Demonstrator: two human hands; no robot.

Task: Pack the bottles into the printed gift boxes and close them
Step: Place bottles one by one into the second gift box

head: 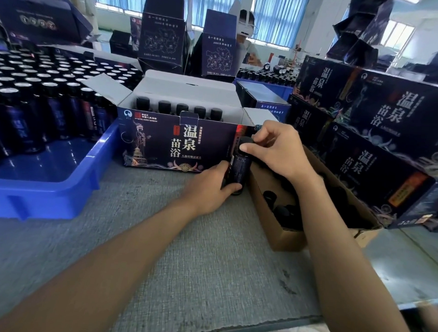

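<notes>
An open printed gift box [163,143] stands on the grey table, its white flaps up and a row of several black-capped bottles [181,109] inside. At the box's right end a dark bottle [239,166] stands upright on the table. My left hand [209,188] grips its lower body. My right hand [276,148] curls over its black cap from above, thumb on the cap's side.
A blue crate [49,183] full of dark bottles sits at the left. A brown carton [285,231] with black caps lies at the right. Closed printed boxes [379,147] are stacked far right. Another person [246,34] sits behind more upright boxes.
</notes>
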